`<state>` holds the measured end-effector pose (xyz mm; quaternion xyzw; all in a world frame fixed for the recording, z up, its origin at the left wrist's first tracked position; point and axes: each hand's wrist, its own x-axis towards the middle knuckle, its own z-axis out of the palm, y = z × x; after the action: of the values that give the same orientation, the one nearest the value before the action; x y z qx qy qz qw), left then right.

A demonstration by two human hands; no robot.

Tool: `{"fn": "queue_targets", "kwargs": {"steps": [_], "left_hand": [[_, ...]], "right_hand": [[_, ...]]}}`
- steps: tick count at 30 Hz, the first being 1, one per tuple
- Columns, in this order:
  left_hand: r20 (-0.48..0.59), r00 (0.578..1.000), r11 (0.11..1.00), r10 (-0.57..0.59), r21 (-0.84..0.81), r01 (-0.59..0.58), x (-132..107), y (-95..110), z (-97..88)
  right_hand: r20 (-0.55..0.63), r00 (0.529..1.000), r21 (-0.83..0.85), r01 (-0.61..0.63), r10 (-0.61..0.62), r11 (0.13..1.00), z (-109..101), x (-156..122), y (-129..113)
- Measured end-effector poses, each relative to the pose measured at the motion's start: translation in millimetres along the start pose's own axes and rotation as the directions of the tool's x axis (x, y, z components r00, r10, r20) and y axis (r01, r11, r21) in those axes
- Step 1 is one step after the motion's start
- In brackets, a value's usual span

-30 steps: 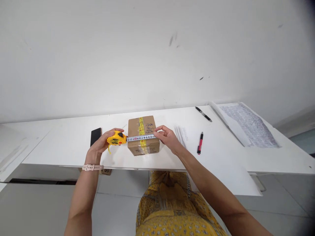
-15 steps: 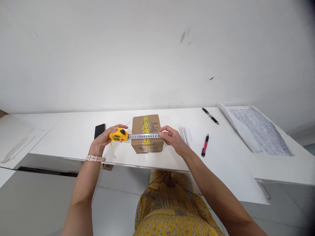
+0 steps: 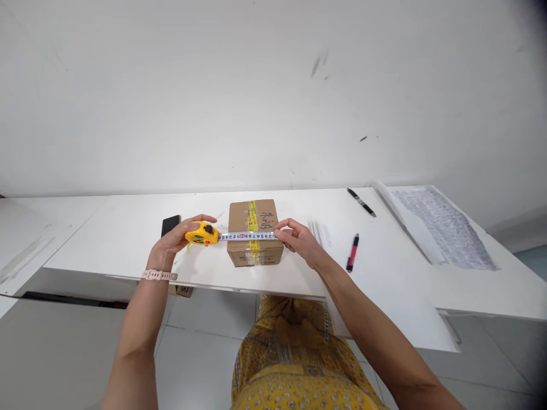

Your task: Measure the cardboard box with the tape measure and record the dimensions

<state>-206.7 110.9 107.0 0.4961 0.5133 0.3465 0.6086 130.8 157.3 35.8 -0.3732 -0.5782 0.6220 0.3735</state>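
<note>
On the white table (image 3: 106, 239), a black phone (image 3: 170, 225) lies flat at the far left, just behind the left hand (image 3: 173, 245); that hand is curled shut round the yellow tape measure (image 3: 200, 234), with the case held just off the box's left side so the blade leaves it level. The blade (image 3: 248, 236) runs rightward across the near top edge of the cardboard box (image 3: 255, 257), which sits mid-table near the front edge; it looks pulled taut so its numbers lie against that edge. The right hand (image 3: 299, 240) pinches the blade's end between thumb and fingertips at the box's right corner, seemingly to anchor it there. Further right lie a striped paper (image 3: 322, 232), 1 red pen (image 3: 352, 253), 1 black pen (image 3: 361, 203) and a large printed sheet (image 3: 440, 225), all apart from the hands.
</note>
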Motion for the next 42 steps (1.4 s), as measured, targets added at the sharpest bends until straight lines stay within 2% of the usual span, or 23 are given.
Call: {"fn": "queue_targets", "kwargs": {"steps": [5,18,22,25,27,29,32,33,35,38,40,42], "left_hand": [[-0.013,0.999,0.995,-0.033,0.090,0.034,-13,14,0.5],[-0.027,0.997,0.993,-0.071,0.087,0.073,-16,9,3.9],[-0.053,0.998,0.993,-0.043,0.110,0.049,-19,13,8.9],[-0.008,1.000,0.993,0.007,0.118,-0.006,-28,17,19.9],[0.054,0.998,0.996,0.037,0.085,-0.042,-40,17,33.9],[0.132,0.990,0.998,0.047,0.030,-0.051,-53,9,55.3],[0.272,0.962,0.997,0.023,-0.074,-0.002,-69,-20,101.5],[0.267,0.964,0.990,0.007,-0.141,0.031,-71,-35,119.6],[0.186,0.982,0.960,0.020,-0.277,0.033,-71,-66,156.4],[-0.048,0.998,0.887,0.047,-0.457,-0.064,-62,-104,202.5],[-0.167,0.985,0.853,0.041,-0.507,-0.121,-57,-114,220.2],[-0.229,0.972,0.861,0.051,-0.484,-0.159,-57,-112,225.1]], "right_hand": [[0.012,1.000,-0.051,0.027,-0.026,0.998,0,1,-3],[0.005,1.000,-0.072,0.031,-0.031,0.997,1,1,-2],[0.061,0.998,-0.137,0.023,-0.015,0.990,-4,-2,-8],[0.112,0.994,-0.217,0.012,0.012,0.976,-13,-5,-17],[0.120,0.992,-0.240,0.005,0.025,0.971,-21,-8,-26],[0.101,0.995,-0.218,0.042,-0.020,0.975,-28,-11,-37],[0.066,0.983,-0.200,0.179,-0.169,0.963,-30,-11,-54],[0.069,0.975,-0.219,0.223,-0.213,0.950,-29,-9,-58],[0.106,0.959,-0.268,0.282,-0.263,0.921,-23,-2,-63],[0.177,0.944,-0.294,0.320,-0.278,0.901,-11,15,-63],[0.190,0.933,-0.274,0.349,-0.305,0.896,-5,25,-61],[0.141,0.928,-0.254,0.371,-0.345,0.893,-2,29,-59]]}}
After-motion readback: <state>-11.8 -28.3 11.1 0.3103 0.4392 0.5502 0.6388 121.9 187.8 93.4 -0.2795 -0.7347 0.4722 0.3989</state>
